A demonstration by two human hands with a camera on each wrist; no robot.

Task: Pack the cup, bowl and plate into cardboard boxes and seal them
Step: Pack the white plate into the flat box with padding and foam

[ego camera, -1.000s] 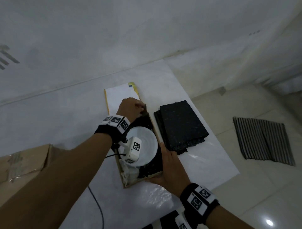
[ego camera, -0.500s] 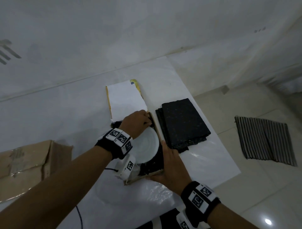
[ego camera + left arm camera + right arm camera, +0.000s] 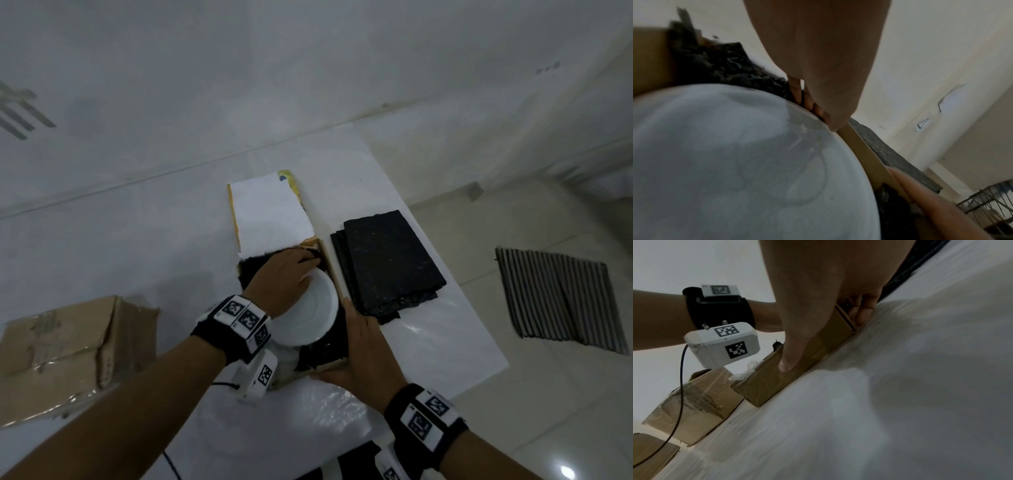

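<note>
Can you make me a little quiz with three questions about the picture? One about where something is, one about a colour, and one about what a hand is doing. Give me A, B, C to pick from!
1. Where is the white plate?
A. In the shallow cardboard box
B. On the floor
C. On the stack of black foam sheets

2. What colour is the padding under the plate?
A. Red
B. Black
C. Yellow

3. What is the right hand doing?
A. Waving in the air
B. Holding a cup
C. Gripping the box's near right corner

Answers: 1 A, the plate sits between the box walls. 2 B, dark padding shows around its rim. 3 C, thumb and fingers press the cardboard walls in the right wrist view.
</note>
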